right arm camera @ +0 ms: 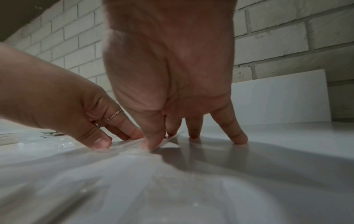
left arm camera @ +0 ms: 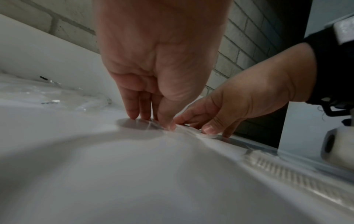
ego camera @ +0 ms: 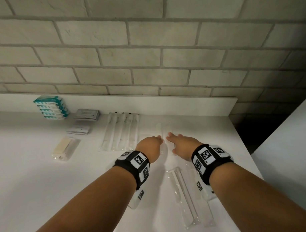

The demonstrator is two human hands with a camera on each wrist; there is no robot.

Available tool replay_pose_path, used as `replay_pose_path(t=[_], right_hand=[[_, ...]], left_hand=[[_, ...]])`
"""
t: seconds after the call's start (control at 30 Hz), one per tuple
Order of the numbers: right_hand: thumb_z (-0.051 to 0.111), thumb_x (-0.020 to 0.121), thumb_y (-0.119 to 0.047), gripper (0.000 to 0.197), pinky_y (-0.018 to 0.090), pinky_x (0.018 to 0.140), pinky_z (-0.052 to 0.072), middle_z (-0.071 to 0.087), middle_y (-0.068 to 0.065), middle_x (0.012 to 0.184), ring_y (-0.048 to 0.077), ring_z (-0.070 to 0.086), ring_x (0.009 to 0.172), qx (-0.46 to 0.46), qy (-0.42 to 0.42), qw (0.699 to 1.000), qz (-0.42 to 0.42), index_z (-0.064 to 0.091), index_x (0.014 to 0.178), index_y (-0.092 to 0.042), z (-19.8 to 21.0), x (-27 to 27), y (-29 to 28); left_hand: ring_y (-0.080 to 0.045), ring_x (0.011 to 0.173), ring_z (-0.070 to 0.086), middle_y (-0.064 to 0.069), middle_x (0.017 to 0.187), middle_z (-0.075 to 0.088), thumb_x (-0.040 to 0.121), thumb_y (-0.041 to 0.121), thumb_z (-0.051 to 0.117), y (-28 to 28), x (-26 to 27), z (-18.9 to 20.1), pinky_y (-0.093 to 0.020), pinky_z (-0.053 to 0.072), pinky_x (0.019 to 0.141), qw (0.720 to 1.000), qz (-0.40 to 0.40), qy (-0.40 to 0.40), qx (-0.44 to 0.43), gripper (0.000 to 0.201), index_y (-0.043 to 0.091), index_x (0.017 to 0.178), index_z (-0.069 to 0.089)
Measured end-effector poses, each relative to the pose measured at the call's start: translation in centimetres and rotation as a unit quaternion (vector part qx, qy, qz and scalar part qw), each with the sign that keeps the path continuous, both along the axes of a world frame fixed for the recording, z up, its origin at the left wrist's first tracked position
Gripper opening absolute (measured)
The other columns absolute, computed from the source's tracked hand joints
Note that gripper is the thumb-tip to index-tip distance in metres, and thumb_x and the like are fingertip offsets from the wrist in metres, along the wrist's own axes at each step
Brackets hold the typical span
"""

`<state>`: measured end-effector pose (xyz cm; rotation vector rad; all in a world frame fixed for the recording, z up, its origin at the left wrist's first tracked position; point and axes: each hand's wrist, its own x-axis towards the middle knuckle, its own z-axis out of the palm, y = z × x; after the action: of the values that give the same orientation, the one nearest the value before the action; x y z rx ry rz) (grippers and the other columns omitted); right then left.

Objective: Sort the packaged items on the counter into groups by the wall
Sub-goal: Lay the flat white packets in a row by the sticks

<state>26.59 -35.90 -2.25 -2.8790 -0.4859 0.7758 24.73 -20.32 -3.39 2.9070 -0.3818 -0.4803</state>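
A long clear-wrapped packet (ego camera: 161, 128) lies on the white counter (ego camera: 38, 172), pointing toward the wall. My left hand (ego camera: 159, 139) and right hand (ego camera: 169, 137) sit side by side on it. In the left wrist view the left hand (left arm camera: 151, 119) points down, fingertips and thumb pressing the crinkled wrapper (left arm camera: 184, 130). In the right wrist view the right hand (right arm camera: 159, 141) has its thumb and forefinger on the packet's edge (right arm camera: 130, 145), the other fingers spread on bare counter. Neither hand has the packet lifted.
By the wall stand a stack of teal boxes (ego camera: 51, 109), grey sachets (ego camera: 87, 114), white sachets (ego camera: 78, 129) and a row of wrapped toothbrushes (ego camera: 121, 130). A cream bar in clear wrap (ego camera: 65, 148) lies left. Clear comb packets (ego camera: 184, 194) lie near me. The counter's edge (ego camera: 245, 147) is on the right.
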Motion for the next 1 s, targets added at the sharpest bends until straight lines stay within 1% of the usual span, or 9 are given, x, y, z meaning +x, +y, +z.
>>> replay_pose_path(t=[0.13,0.23,0.3,0.37,0.47,0.57,0.7,0.83,1.0], right_hand=[[0.052,0.097,-0.019,0.072,0.032,0.117,0.024,-0.007,-0.008,0.162,0.019,0.017,0.148,0.101,0.015,0.994,-0.042,0.009,0.155,-0.029,1.0,-0.3,-1.1],[0.065,0.090,-0.026,0.070,0.033,0.111,0.035,0.026,0.001,0.157,0.022,0.040,0.137,0.148,0.005,0.984,-0.097,0.029,0.150,-0.028,2.5,-1.5,-3.0],[0.066,0.087,-0.036,0.051,0.032,0.091,0.049,0.055,0.002,0.123,0.021,0.058,0.108,0.042,-0.004,0.993,-0.112,0.051,0.132,-0.018,3.4,-2.8,-4.0],[0.065,0.084,-0.048,0.045,0.029,0.069,0.050,0.061,0.000,0.087,0.019,0.061,0.080,-0.076,0.040,0.990,-0.113,0.063,0.107,-0.009,3.7,-4.3,-4.2],[0.072,0.081,-0.045,0.042,0.028,0.059,0.048,0.062,0.003,0.073,0.020,0.058,0.065,-0.131,0.120,0.975,-0.131,0.065,0.093,-0.005,3.0,-6.0,-3.6],[0.068,0.086,-0.039,0.043,0.027,0.066,0.046,0.064,0.006,0.087,0.020,0.056,0.073,-0.084,0.038,0.983,-0.160,0.059,0.110,-0.004,2.0,-5.8,-3.5],[0.065,0.089,-0.035,0.047,0.032,0.087,0.047,0.059,0.007,0.122,0.023,0.057,0.106,0.043,-0.063,0.977,-0.199,0.050,0.127,-0.011,2.5,-4.9,-4.6],[0.066,0.089,-0.030,0.061,0.035,0.109,0.037,0.040,0.000,0.151,0.021,0.044,0.133,0.015,-0.026,0.993,-0.111,0.042,0.144,-0.020,2.2,-5.0,-5.1],[0.062,0.092,-0.027,0.069,0.035,0.116,0.027,0.012,-0.010,0.162,0.019,0.027,0.145,0.021,-0.004,0.996,-0.087,0.027,0.152,-0.025,0.9,-4.1,-4.9]], left_hand=[[-0.025,0.137,0.036,-0.007,0.153,0.033,0.098,0.014,0.045,-0.2,0.1,0.4,-0.033,0.032,0.112,1.000,0.008,0.009,0.006,0.055,0.012,0.150,0.027],[-0.026,0.138,0.036,-0.008,0.152,0.035,0.097,0.013,0.047,-0.3,0.0,0.6,-0.033,0.030,0.112,1.000,0.019,0.022,0.005,0.056,0.011,0.150,0.028],[-0.024,0.140,0.033,-0.006,0.155,0.031,0.097,0.012,0.047,-0.2,-0.1,0.6,-0.032,0.027,0.113,0.999,0.025,0.026,-0.005,0.057,0.013,0.151,0.026],[-0.024,0.143,0.029,-0.005,0.157,0.026,0.098,0.012,0.047,-0.3,0.0,0.8,-0.032,0.024,0.114,0.999,0.026,0.033,-0.004,0.060,0.013,0.152,0.021],[-0.026,0.144,0.025,-0.009,0.159,0.021,0.099,0.016,0.048,-0.6,0.1,1.5,-0.035,0.023,0.117,0.998,0.019,0.056,0.018,0.063,0.009,0.153,0.016],[-0.026,0.142,0.029,-0.009,0.157,0.025,0.099,0.015,0.047,-0.6,-0.2,1.4,-0.033,0.025,0.116,0.999,0.017,0.036,0.005,0.059,0.009,0.151,0.021],[-0.025,0.140,0.032,-0.009,0.154,0.031,0.098,0.012,0.046,-0.3,-0.5,1.1,-0.033,0.027,0.113,0.999,0.022,0.028,-0.008,0.055,0.008,0.150,0.026],[-0.022,0.143,0.027,-0.007,0.158,0.024,0.100,0.016,0.045,-0.2,-0.6,1.1,-0.031,0.021,0.114,0.999,0.009,0.032,-0.023,0.057,0.008,0.151,0.022],[-0.015,0.148,0.014,-0.001,0.162,0.003,0.100,0.011,0.039,0.4,-0.1,-0.6,-0.026,0.019,0.116,0.998,0.002,-0.012,-0.064,0.058,0.012,0.153,0.015]])
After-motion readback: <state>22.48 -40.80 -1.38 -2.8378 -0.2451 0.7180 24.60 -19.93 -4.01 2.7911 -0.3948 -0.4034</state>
